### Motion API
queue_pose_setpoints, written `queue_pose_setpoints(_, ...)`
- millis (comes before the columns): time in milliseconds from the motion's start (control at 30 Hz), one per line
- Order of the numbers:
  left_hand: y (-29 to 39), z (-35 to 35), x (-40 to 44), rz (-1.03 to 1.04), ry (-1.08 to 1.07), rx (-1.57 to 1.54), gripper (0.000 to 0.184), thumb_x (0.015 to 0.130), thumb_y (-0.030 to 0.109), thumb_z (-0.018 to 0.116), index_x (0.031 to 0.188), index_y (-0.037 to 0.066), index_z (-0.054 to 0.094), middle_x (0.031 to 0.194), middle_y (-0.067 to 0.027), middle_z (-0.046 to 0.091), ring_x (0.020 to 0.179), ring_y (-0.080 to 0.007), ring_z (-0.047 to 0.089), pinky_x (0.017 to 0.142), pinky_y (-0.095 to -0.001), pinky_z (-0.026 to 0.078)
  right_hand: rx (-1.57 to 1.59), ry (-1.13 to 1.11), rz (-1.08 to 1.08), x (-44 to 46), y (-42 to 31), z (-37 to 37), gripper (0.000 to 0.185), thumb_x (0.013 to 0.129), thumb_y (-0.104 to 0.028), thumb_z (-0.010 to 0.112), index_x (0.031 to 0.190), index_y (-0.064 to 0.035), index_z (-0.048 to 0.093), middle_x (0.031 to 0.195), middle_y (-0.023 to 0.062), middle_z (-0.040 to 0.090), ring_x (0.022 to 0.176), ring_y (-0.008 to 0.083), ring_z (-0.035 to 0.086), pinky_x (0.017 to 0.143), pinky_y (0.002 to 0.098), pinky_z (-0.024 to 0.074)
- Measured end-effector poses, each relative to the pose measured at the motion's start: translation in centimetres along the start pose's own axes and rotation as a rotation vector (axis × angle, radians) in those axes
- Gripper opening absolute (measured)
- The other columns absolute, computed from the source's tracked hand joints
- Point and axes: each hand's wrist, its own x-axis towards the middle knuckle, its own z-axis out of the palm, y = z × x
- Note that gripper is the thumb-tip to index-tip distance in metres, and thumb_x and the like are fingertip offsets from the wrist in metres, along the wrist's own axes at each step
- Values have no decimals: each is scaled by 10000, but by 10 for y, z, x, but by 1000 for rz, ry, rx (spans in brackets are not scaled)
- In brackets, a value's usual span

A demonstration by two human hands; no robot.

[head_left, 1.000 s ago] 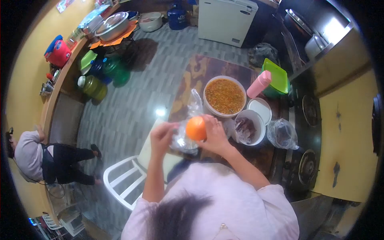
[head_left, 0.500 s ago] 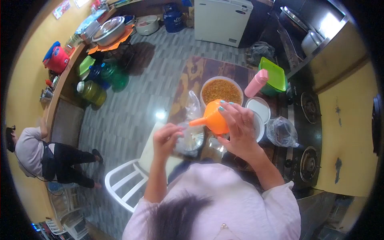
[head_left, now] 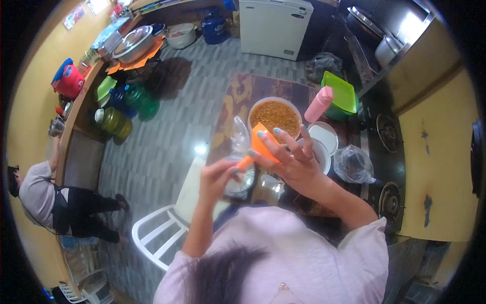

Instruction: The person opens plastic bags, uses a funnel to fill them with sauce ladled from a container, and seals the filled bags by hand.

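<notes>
Basically, right hand [head_left: 306, 169] grips orange plastic funnel [head_left: 260, 144] near its cone, thumb and index on it, other fingers spread. Funnel tilted above brown patterned table [head_left: 235, 99], spout toward left hand [head_left: 215, 175]. Left fingers bunched at spout tip; can't tell if they pinch it. White fluted round item [head_left: 244, 182] in clear plastic beneath left hand. Round tub of orange-brown chopped food [head_left: 250, 115] just beyond funnel. White bucket [head_left: 325, 157] partly hidden by right hand; round white lid [head_left: 324, 138], pink bottle [head_left: 318, 106], green lidded container [head_left: 339, 91] nearby.
</notes>
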Motion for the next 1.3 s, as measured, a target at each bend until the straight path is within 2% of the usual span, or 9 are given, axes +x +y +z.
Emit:
queue_pose_setpoints(133,2,8,-1,-195,-46,-162,254,819,143,617,993,-42,615,883,-98,645,766,-149,618,676,-242,498,-117,20,-173,1,6,0,652,687,-293,586,1290,-336,341,1315,29,339,1268,244,253,1055,569,48)
queue_pose_setpoints(233,-5,12,-1,-254,-4,-222,305,809,173,633,1026,-38,606,903,-103,645,826,-163,618,749,-267,498,246,-40,-112,5,9,-12,758,674,-371,639,1338,-289,283,1359,86,282,1288,288,217,1043,574,41)
queue_pose_setpoints(367,-3,26,0,-199,117,-283,304,800,122,637,1040,-60,590,939,-116,638,856,-177,618,793,-287,492,877,44,387,12,13,-16,1119,625,-510,722,1390,-66,37,1387,259,153,1299,370,174,1044,485,133)
queue_pose_setpoints(467,0,35,-1,-96,144,-236,276,801,68,624,1036,-73,587,955,-122,632,863,-174,615,799,-284,489,1449,61,714,9,1,-3,1136,648,-494,717,1395,-105,-46,1387,252,168,1286,350,225,1041,438,189)
queue_pose_setpoints(567,-1,42,2,-18,113,-165,251,814,47,600,1040,-62,592,948,-107,631,853,-150,605,790,-260,480,1562,222,812,5,-7,3,1089,707,-347,722,1380,-111,-101,1375,284,162,1257,387,273,1030,424,241)
queue_pose_setpoints(767,7,59,1,3,109,-100,232,816,49,597,1034,-27,610,938,-78,633,857,-121,586,768,-229,456,1576,369,1032,4,-11,-4,1057,733,-309,708,1377,-116,-107,1304,302,265,1221,310,350,984,384,331)
queue_pose_setpoints(1067,-15,50,9,-46,6,-41,223,793,29,603,1008,-27,622,908,-71,635,804,-114,583,730,-236,465,1649,413,931,-5,-13,0,1079,698,-181,724,1375,-97,-112,1218,231,381,1138,273,444,963,371,367)
queue_pose_setpoints(1167,-5,51,18,-54,-32,-66,243,780,19,615,1019,-26,616,918,-74,635,794,-113,582,716,-234,468,1528,429,886,-6,-16,4,1062,705,-226,720,1383,-100,-87,1227,226,412,1143,266,447,975,376,352)
queue_pose_setpoints(1300,-4,59,25,-17,-43,-221,280,753,-20,635,1028,-49,595,937,-100,641,868,-147,609,792,-276,483,1654,508,950,-12,-3,4,1085,691,-194,729,1376,-101,-107,1205,225,428,1131,273,461,970,382,360)
